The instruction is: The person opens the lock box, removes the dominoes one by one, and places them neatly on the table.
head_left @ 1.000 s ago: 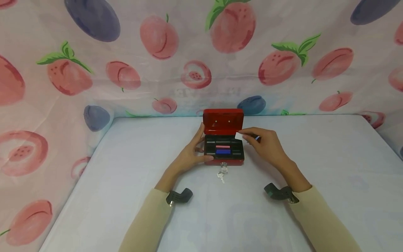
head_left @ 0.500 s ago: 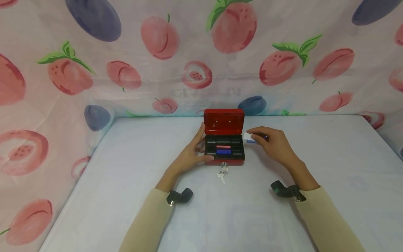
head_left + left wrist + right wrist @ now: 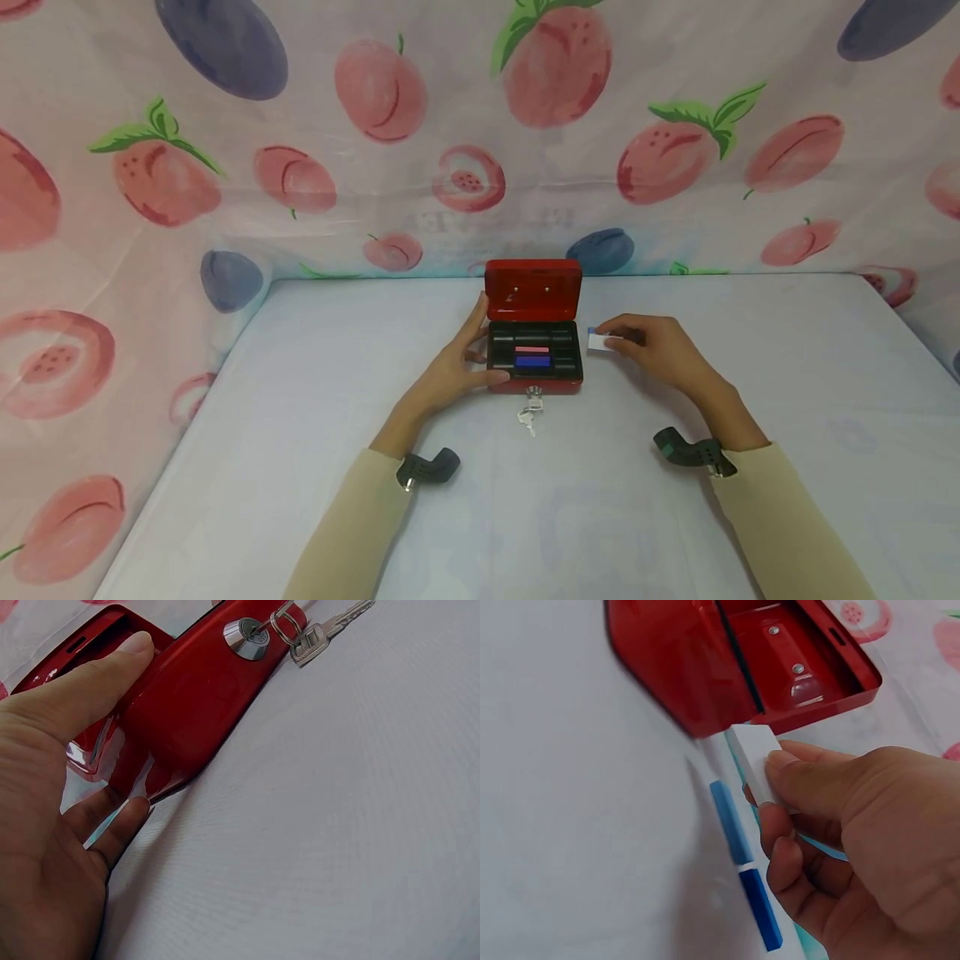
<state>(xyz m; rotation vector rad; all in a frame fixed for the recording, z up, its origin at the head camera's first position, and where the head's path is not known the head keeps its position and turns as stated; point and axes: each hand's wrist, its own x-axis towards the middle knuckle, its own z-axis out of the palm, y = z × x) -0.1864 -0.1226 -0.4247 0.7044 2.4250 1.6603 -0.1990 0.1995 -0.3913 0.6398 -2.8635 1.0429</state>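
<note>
A red cash box (image 3: 535, 387) stands with its lid (image 3: 532, 289) raised and a black tray inside. In the tray lie a pink strip (image 3: 532, 349) and a blue block (image 3: 532, 362). My left hand (image 3: 448, 367) grips the box's left side, thumb over the front rim, index finger up against the lid. Right of the box, my right hand (image 3: 663, 350) pinches a small white block (image 3: 754, 754) between thumb and fingers. Below it, a slim blue bar with a white band (image 3: 746, 866) lies on the table, mostly covered by the hand in the head view.
Keys (image 3: 528, 419) hang from the lock (image 3: 247, 637) on the box's front. A white cloth (image 3: 300, 467) covers the table. Behind it rises a fruit-patterned curtain (image 3: 555, 183), close to the back of the lid.
My right hand has drawn the white block away from the tray's right edge, to the right and slightly nearer, down beside the box. The left hand stays on the box.
</note>
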